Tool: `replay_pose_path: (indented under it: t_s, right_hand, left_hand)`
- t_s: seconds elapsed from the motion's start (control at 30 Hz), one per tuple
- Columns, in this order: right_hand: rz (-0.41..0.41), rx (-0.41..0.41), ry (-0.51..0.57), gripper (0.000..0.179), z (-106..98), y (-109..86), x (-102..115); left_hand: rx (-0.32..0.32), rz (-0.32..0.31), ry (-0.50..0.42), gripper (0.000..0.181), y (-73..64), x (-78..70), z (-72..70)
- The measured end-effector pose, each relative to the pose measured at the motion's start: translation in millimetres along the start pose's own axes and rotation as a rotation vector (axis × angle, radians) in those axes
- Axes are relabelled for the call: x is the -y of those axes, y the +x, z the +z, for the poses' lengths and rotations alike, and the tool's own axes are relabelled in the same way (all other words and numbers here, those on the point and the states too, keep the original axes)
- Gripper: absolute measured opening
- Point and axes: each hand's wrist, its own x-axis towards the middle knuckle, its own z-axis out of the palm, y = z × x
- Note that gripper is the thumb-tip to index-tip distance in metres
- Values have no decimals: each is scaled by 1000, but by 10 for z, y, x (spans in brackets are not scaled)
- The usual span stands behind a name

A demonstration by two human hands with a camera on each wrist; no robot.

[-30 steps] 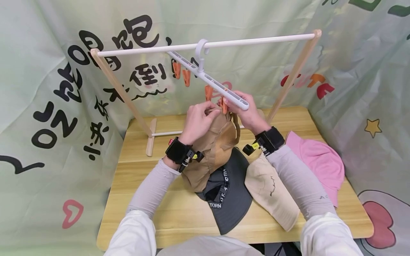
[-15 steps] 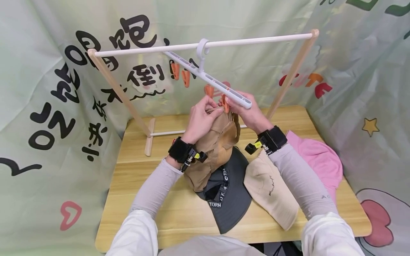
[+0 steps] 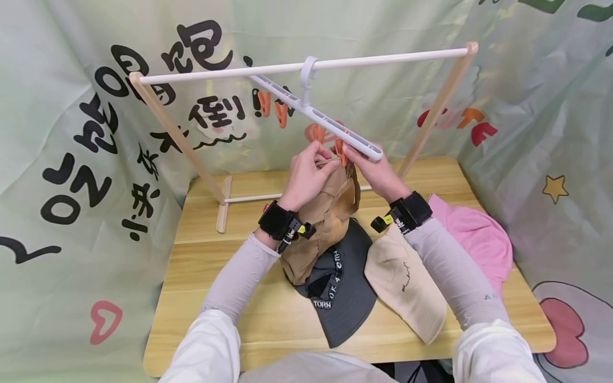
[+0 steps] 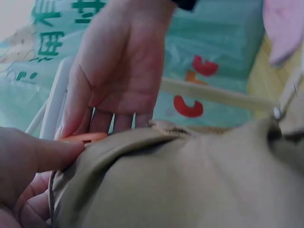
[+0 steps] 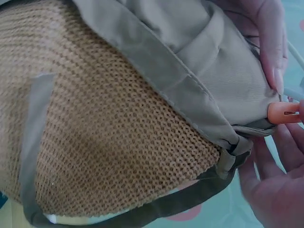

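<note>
A brown hat with a mesh panel and a strap hangs above the table. My left hand pinches the hat's upper edge between thumb and fingers. An orange clothespin, on the pale lilac hanger, meets that edge. My right hand pinches the clothespin, its fingers partly hidden behind the hanger's near end. Seen from the right wrist, the clothespin's tip overlaps the hat's fabric beside my left fingertips.
The hanger hooks over the white rod of a wooden stand. More orange clothespins dangle from it. A dark grey hat, a beige hat and a pink hat lie on the wooden table.
My left hand and the brown hat have shifted slightly to the right. The hanger has moved a little to the right too. Both hands keep their grip.
</note>
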Motion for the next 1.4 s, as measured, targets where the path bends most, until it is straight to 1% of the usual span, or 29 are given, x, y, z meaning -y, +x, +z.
replay_pose_path:
  t_s: [0.1, 0.2, 0.37, 0.43, 0.53, 0.73, 0.8, 0.9, 0.97, 1.03, 1.13, 1.2, 1.3, 1.37, 1.4]
  right_hand:
    - [-18, 7, -46, 35, -11, -28, -15]
    - [-12, -26, -59, 31, -22, -61, -29]
    - [4, -96, -133, 35, -59, -152, -30]
    - [-5, -102, -159, 35, -71, -194, -18]
    - [-20, -106, -162, 36, -90, -271, 8]
    - [-23, -135, -185, 47, -117, -483, 95]
    - [-31, -139, -182, 51, -114, -549, 131]
    - [-57, -158, -200, 52, -85, -642, 190]
    - [-96, -190, -233, 50, -18, -692, 265]
    - [-147, -237, -280, 48, 95, -747, 381]
    - [-259, -304, -328, 46, 324, -819, 574]
    - [-327, -328, -344, 44, 492, -857, 684]
    - [-407, -322, -359, 42, 730, -891, 774]
    - [-431, -288, -354, 41, 876, -892, 795]
    - [-430, -268, -351, 40, 947, -883, 796]
  left_hand:
    - [22, 25, 52, 20, 8, -10, -19]
    - [40, 48, 63, 21, 9, -10, -56]
    - [68, 59, 30, 21, -16, 1, -133]
    - [76, 64, 16, 21, -30, 12, -159]
    - [85, 75, 2, 21, -51, 25, -195]
    - [93, 61, -24, 25, -83, 61, -275]
    - [91, 59, -18, 27, -98, 71, -304]
    - [92, 49, -3, 30, -129, 77, -341]
    - [90, 45, 10, 30, -153, 78, -372]
    - [85, 41, 16, 30, -175, 76, -406]
    - [74, 43, 26, 29, -198, 88, -456]
    - [69, 41, 24, 28, -212, 103, -491]
    - [67, 36, 23, 27, -240, 129, -548]
    - [68, 31, 25, 27, -261, 145, -585]
    - [69, 29, 33, 27, -271, 151, -604]
